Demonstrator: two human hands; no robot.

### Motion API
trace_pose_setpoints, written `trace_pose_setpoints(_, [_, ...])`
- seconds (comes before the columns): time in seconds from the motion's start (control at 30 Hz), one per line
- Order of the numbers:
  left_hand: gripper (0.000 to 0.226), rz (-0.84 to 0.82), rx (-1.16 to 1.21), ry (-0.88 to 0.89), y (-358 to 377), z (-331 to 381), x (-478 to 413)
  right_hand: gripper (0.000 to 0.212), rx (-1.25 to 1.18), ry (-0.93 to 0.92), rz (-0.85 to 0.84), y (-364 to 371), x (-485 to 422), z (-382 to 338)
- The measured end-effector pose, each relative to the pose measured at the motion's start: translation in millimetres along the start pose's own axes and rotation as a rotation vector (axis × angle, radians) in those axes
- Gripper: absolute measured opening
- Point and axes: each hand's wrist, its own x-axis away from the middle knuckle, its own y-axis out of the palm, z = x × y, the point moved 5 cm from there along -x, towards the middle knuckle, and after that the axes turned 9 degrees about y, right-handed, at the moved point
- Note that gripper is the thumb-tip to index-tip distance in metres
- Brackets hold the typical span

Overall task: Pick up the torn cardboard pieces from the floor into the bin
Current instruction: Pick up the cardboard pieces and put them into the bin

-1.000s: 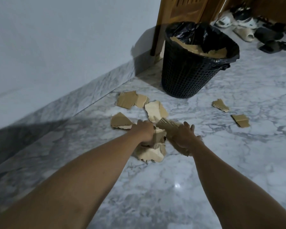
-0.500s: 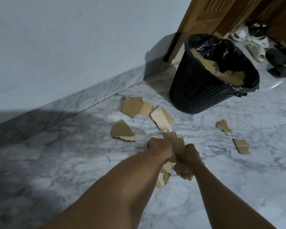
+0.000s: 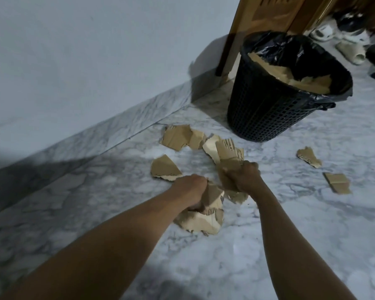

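Both arms are out over the marble floor (image 3: 290, 234), and both are loaded; the left hand (image 3: 189, 189) is curled tight round a clump of torn cardboard (image 3: 204, 219), with pale ragged edges spilling out on the near side of the fist; whether that clump is clear of the floor, I cannot tell. The right hand (image 3: 244, 176), just to the right and a touch farther off, grips a ridged strip (image 3: 228, 150) that pokes up past the knuckles toward the far side, with more torn board hanging under the palm; the two fists sit close together, cardboard between them.

Plenty is on the ground; a triangular piece (image 3: 164, 168) lies flat just beside the left hand, on its left; beyond it is a broad flat piece (image 3: 177, 137) with a smaller scrap (image 3: 196, 139) against its right edge; a pale piece (image 3: 210, 146) sits partly behind the ridged strip. Over on the right, well apart from the hands, lie a jagged scrap (image 3: 309, 156) and, nearer, a squarish piece (image 3: 337, 182).

The bin (image 3: 268, 111), black mesh with a black liner (image 3: 290, 50) folded over its rim, stands at the far right beside the wooden door (image 3: 258, 16); a heap of cardboard (image 3: 307, 83) shows inside it. A plain wall (image 3: 95, 50) with a marble skirting (image 3: 117, 131) runs along the left; slippers (image 3: 351, 51) lie beyond the bin.
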Motion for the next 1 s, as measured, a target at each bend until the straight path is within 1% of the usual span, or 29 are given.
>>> trace_pose_setpoints(0.03, [0.046,0.037,-0.064,-0.015,-9.9,-6.7,3.9,0.082,0.005,-0.021,0.0,1.9,-2.2,-15.7])
trace_pose_setpoints(0.1, [0.041,0.174,-0.245,-0.035,-35.2,-20.4,11.3,0.088,-0.003,-0.05,-0.011,7.9,-7.5,-42.5])
trace_pose_setpoints(0.13, [0.041,0.239,-0.307,-0.061,-46.6,-29.7,14.2,0.091,0.008,-0.047,-0.02,13.3,-11.6,-51.6])
trace_pose_setpoints(0.17, [0.043,0.277,-0.318,-0.098,-53.8,-41.3,15.1,0.094,0.029,-0.024,-0.032,18.4,-14.6,-56.9])
trace_pose_setpoints(0.23, [0.049,0.278,-0.265,-0.188,-57.2,-65.1,14.0,0.102,0.068,0.039,-0.068,26.8,-18.7,-63.6])
trace_pose_setpoints(0.3, [0.065,0.21,-0.146,-0.27,-50.6,-81.8,12.9,0.105,0.087,0.086,-0.078,25.6,-19.9,-71.0])
trace_pose_setpoints(0.33, [0.072,0.174,-0.066,-0.313,-46.1,-87.5,13.4,0.103,0.093,0.099,-0.076,23.7,-19.5,-74.1])
trace_pose_setpoints(0.4, [0.078,0.118,0.048,-0.383,-40.2,-94.3,11.5,0.093,0.099,0.11,-0.068,19.9,-18.7,-77.1])
trace_pose_setpoints(0.47, [0.08,0.1,0.051,-0.39,-38.2,-96.4,6.9,0.086,0.068,0.114,-0.036,18.6,-17.7,-77.4])
trace_pose_setpoints(0.53, [0.078,0.115,0.058,-0.376,-38.8,-92.4,4.9,0.086,-0.032,0.112,-0.02,18.7,-14.4,-76.5])
trace_pose_setpoints(0.6, [0.073,0.156,0.079,-0.347,-39.5,-87.5,5.6,0.096,-0.156,0.119,-0.03,19.6,-12.9,-73.4])
trace_pose_setpoints(0.67, [0.076,0.199,0.072,-0.296,-39.3,-83.1,6.8,0.109,-0.266,0.145,-0.062,20.3,-15.5,-67.8])
trace_pose_setpoints(0.7, [0.082,0.225,0.071,-0.26,-40.6,-80.0,7.5,0.108,-0.286,0.152,-0.086,20.1,-16.7,-65.1])
trace_pose_setpoints(0.77, [0.09,0.271,0.09,-0.204,-44.6,-73.5,7.4,0.092,-0.223,0.15,-0.12,17.0,-16.8,-56.6])
trace_pose_setpoints(0.8, [0.084,0.292,0.071,-0.197,-48.0,-70.3,6.6,0.086,-0.188,0.145,-0.122,15.1,-16.8,-50.8])
trace_pose_setpoints(0.9, [0.045,0.39,-0.117,-0.166,-62.9,-64.7,0.9,0.072,-0.131,0.124,-0.042,8.3,-15.7,-35.5])
trace_pose_setpoints(0.93, [0.044,0.425,-0.142,-0.177,-67.7,-67.0,-1.5,0.067,-0.115,0.088,0.007,5.5,-13.4,-34.4])
trace_pose_setpoints(1.0, [0.064,0.431,-0.171,-0.219,-74.1,-77.6,-9.6,0.051,-0.1,-0.065,0.065,5.5,-6.1,-40.7])
